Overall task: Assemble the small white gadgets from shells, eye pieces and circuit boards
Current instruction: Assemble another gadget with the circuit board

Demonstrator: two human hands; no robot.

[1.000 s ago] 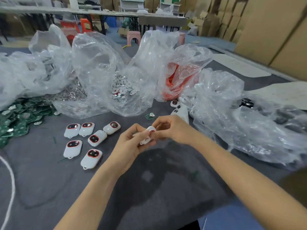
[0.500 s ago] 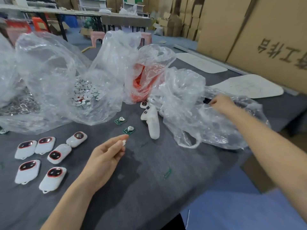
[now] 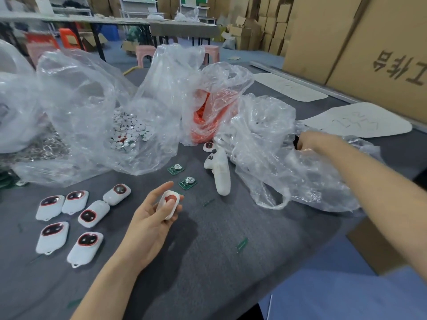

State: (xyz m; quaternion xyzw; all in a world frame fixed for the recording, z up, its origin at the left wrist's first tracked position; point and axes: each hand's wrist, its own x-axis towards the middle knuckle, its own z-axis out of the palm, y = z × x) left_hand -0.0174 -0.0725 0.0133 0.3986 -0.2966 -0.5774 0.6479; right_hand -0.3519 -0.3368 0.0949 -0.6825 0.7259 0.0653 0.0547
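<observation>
Head view: left hand (image 3: 147,224) loosely holds the white shell (image 3: 169,205) just above the table (image 3: 231,269); right hand (image 3: 310,140) at the plastic bag (image 3: 277,172), grip can't tell; with eyes on the bag, the shell might slip.

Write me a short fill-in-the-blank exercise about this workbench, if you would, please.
The left hand holds a white shell with a ____ eye piece.
____ green circuit boards lie loose just beyond it.
____ assembled gadgets sit grouped left of that hand.
The right hand reaches into a clear plastic ____.
Missing: red; two; six; bag.
</observation>
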